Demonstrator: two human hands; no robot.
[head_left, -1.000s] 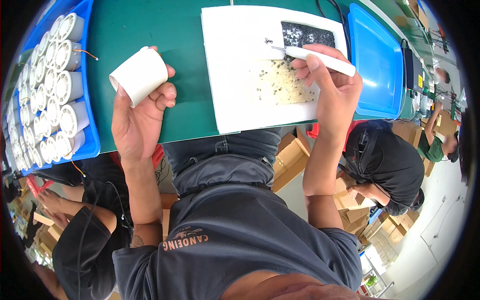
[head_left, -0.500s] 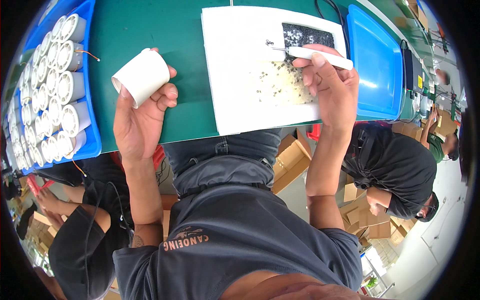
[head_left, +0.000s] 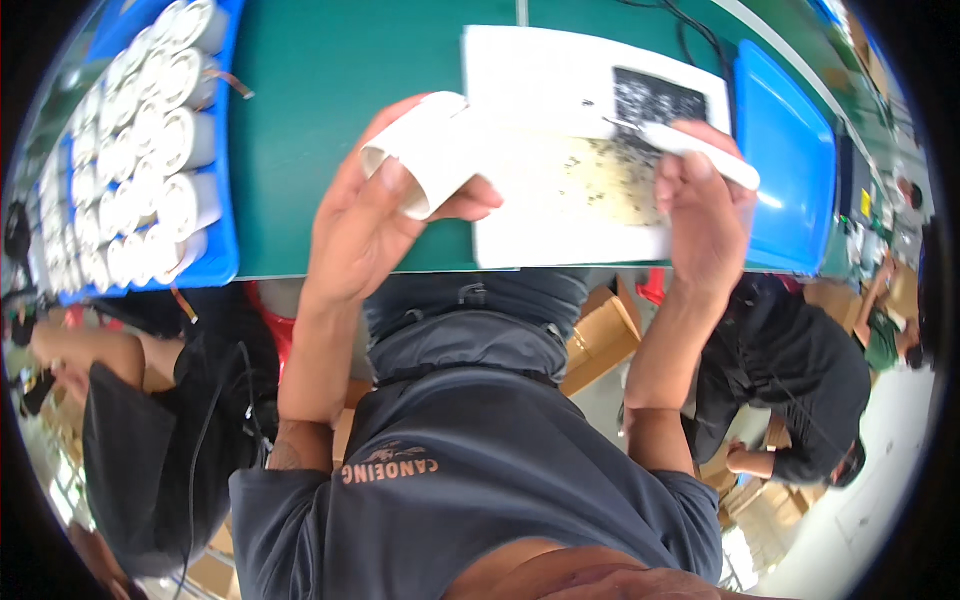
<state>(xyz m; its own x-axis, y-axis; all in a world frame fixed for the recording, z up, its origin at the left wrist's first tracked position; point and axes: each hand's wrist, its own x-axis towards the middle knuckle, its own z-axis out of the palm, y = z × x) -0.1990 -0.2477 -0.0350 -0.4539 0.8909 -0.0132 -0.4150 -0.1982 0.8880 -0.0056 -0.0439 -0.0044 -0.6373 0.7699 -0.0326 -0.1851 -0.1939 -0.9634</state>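
Observation:
My left hand is wrapped round a white, hollow cylinder, tilted with its open end toward me and to the left. Its fingertips reach over the left edge of a white board. In my right hand is a white pen-shaped screwdriver, its thin metal tip pointing left over the board. Below that tip, many tiny dark ring-like pieces lie scattered on a yellowish patch. More small dark pieces fill a black rectangular area at the board's far right. Whether the tip carries a piece is too small to tell.
At the left, a blue tray holds rows of white cylindrical units, with a thin wire sticking out. An empty blue tray lies right of the board on the green table. People sit on both sides; cardboard boxes stand below.
My left hand has brought the white cylinder rightward, up to the board's edge. The screwdriver stays above the board, shifted slightly right. The whole view has also shifted.

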